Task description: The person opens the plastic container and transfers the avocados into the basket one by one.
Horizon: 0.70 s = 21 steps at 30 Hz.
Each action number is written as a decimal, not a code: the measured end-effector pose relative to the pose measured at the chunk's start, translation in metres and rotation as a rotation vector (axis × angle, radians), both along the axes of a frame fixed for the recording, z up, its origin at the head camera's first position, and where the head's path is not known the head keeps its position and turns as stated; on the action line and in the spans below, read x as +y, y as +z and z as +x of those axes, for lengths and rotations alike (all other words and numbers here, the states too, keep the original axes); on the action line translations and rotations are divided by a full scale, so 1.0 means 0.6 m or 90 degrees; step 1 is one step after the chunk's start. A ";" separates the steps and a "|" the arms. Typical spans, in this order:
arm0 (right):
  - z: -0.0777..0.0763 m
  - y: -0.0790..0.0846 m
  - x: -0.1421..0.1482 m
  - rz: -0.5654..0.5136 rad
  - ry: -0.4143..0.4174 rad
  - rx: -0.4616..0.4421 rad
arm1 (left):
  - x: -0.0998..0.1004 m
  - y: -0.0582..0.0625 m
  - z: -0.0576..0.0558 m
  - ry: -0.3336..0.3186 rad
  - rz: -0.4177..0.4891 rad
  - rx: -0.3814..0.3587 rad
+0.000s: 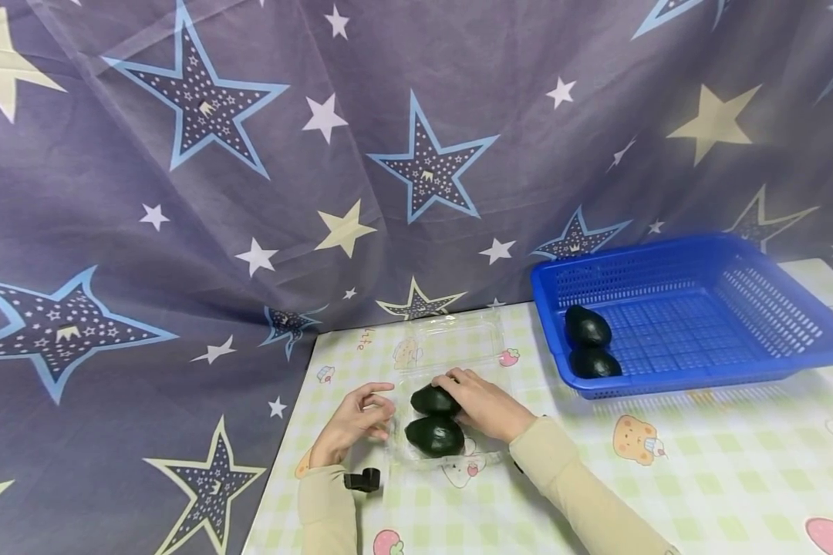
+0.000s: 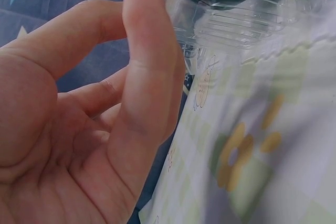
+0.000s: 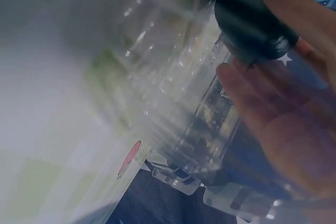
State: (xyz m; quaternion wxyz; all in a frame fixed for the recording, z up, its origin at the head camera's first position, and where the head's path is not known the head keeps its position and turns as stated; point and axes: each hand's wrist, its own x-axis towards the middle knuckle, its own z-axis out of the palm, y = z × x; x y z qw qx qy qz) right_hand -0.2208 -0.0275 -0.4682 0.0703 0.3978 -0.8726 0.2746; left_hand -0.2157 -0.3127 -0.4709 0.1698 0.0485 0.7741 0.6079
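Two dark green avocados lie one behind the other in a clear plastic clamshell box (image 1: pixel 451 460) with its lid (image 1: pixel 456 339) folded back. My right hand (image 1: pixel 489 405) grips the rear avocado (image 1: pixel 432 401) by its right end. In the right wrist view this avocado (image 3: pixel 252 22) sits between thumb and fingers. The front avocado (image 1: pixel 435 437) rests close beside it. At the box's left side is my left hand (image 1: pixel 355 422), its fingers loosely bent and holding nothing. The left wrist view has the ribbed wall of the box (image 2: pixel 231 24) just past those fingertips.
A blue plastic basket (image 1: pixel 701 379) stands at the back right, with two more avocados (image 1: pixel 588 327) at its left end. A small black object (image 1: pixel 363 479) is near the left wrist. Behind the checkered tablecloth (image 1: pixel 576 493) hangs a star-patterned curtain (image 1: pixel 361 100).
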 end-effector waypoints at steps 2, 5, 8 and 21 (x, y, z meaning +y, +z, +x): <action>0.000 0.000 0.000 -0.003 -0.002 -0.006 | 0.000 0.001 0.000 -0.002 -0.001 0.002; 0.001 0.000 0.001 -0.006 -0.006 -0.005 | 0.000 0.001 0.001 -0.004 -0.001 0.004; 0.001 -0.002 0.001 -0.013 -0.008 -0.002 | -0.002 0.000 0.001 -0.006 -0.003 0.006; -0.001 -0.005 0.001 -0.014 -0.005 -0.005 | -0.001 0.001 -0.001 -0.011 0.007 0.001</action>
